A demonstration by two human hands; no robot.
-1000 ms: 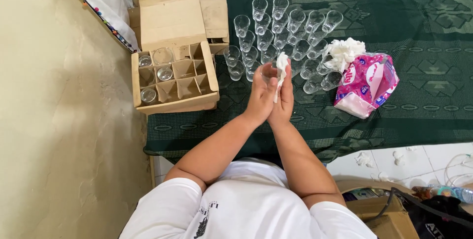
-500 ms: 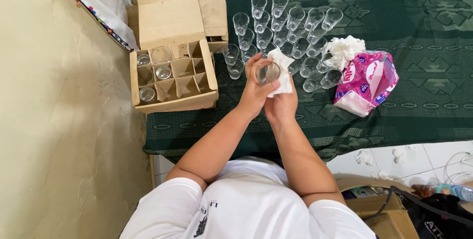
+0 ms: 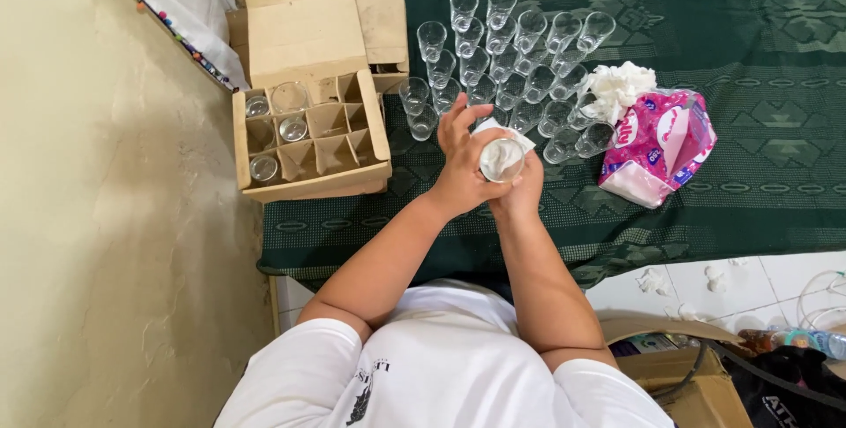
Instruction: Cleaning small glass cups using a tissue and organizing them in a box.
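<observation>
A: What have the hands got?

B: The left hand [image 3: 463,177] is wrapped around a small clear glass [image 3: 500,160], fingers curled on its side so the mouth faces up toward the camera. The right hand [image 3: 522,190] is pressed in from the other side, fingers closed on a white tissue [image 3: 507,148] that is stuffed into the mouth of the glass.

A: Where is that glass relative to the table?

B: Lifted off it, over the middle of the near edge of the table [image 3: 775,49], which is covered in a dark green patterned cloth. Holding it up close to the body looks like a way to let both hands work on it at once.

A: And the rest of the glasses?

B: A cluster of upright glasses [image 3: 507,58] stands just beyond the hands, running toward the far edge. At the left edge sits a cardboard box [image 3: 308,133] with a divider grid; a few cells hold glasses, most are empty, and the flaps are folded back so the cells are open from above.

A: Where do the tissues come from?

B: A pink tissue pack [image 3: 659,146] lies to the right of the cluster, torn open with white tissue bunched out of its top, near enough for the right hand. Small white scraps lie on the tiled floor below the right end of the near edge
</observation>
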